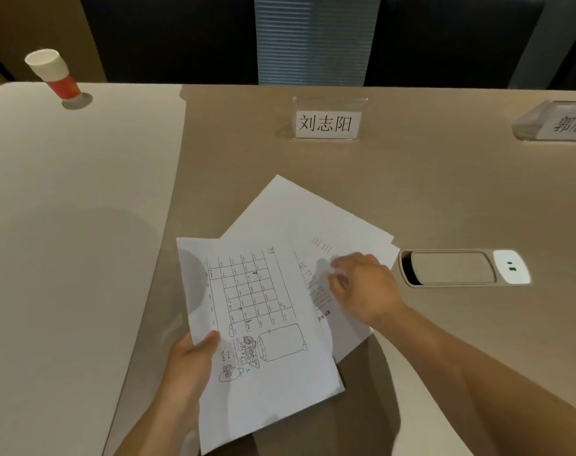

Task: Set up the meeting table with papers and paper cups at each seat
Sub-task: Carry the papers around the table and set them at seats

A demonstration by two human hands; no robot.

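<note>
1. A printed sheet with a grid and cartoon drawings [257,324] is gripped at its lower left edge by the left hand [188,360], the thumb laid on top of the page and the fingers hidden beneath it.
2. A loose fan of other papers [300,218] is spread on the brown table [444,192], partly under the gripped sheet; it is pressed or pinched by the curled fingertips of the right hand [355,284], and whether a single sheet is actually pinched cannot be told.
3. The two hands are kept apart, one at each side of the papers.
4. The papers lie directly in front of a clear name card holder [326,121]; a second name card [556,123] is seen at the far right edge, and a cable hatch with a socket [461,268] is set into the table just beside the right hand.
5. A red-and-white paper cup [54,74] stands well apart, on the pale table section at the far left; no cup is seen at this seat.
6. The step in hand is judged to be the sorting of sheets for this seat.
7. The next move appears to call for one sheet to be separated cleanly and squared up before the name card, with a cup to be fetched afterwards.
</note>
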